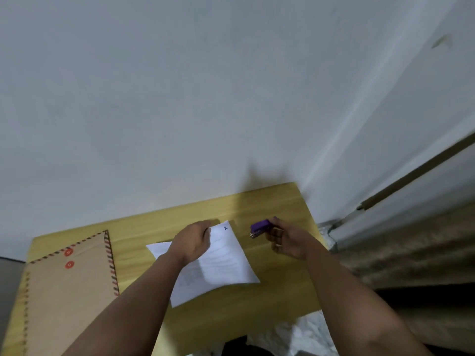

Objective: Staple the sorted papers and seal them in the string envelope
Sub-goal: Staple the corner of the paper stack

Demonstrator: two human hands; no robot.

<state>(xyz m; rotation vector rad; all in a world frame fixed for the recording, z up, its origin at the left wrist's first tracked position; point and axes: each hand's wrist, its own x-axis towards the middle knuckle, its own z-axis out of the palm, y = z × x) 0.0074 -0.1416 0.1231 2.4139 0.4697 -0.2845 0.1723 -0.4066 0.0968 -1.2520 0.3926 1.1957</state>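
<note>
A stack of white papers [223, 263], the top sheet marked "1" at its far corner, lies tilted in the middle of the yellow wooden table [277, 301]. My left hand [192, 242] rests on the stack's far left part, with fingers curled at its far edge. My right hand [288, 240] grips a small purple stapler [260, 227] just right of the papers' far corner, its metal mouth pointing toward them and apart from the sheet. A brown string envelope [69, 291] with two red button discs lies at the table's left.
A pale wall [180, 98] rises directly behind the table. To the right runs a brownish fabric surface [411, 253] and a wooden strip [416, 173]. A white crumpled material [303, 335] shows below the table's near edge.
</note>
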